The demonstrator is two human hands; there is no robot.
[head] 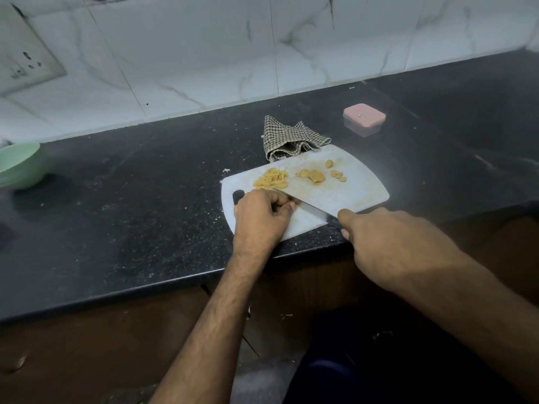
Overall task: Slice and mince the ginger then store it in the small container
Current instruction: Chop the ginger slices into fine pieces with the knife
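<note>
Green bowl (19, 164) sits at 9 o'clock on the black counter (131, 199). Left hand (261, 217) curls fingertips down on a small ginger bit on the white board (361, 188). Cut strips (271, 179) lie at 12 o'clock of that hand, ginger chunks (313, 176) toward 1. Right hand (388, 243) grips the knife (309, 209). Checked cloth (288, 139) and pink-lidded container (364, 119) sit at 1 o'clock, beyond the board.

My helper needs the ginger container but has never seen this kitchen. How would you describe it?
On the black counter, look beyond the white cutting board, toward the tiled wall. Right of the checkered cloth sits the small container: clear, with the only pink lid.
</note>
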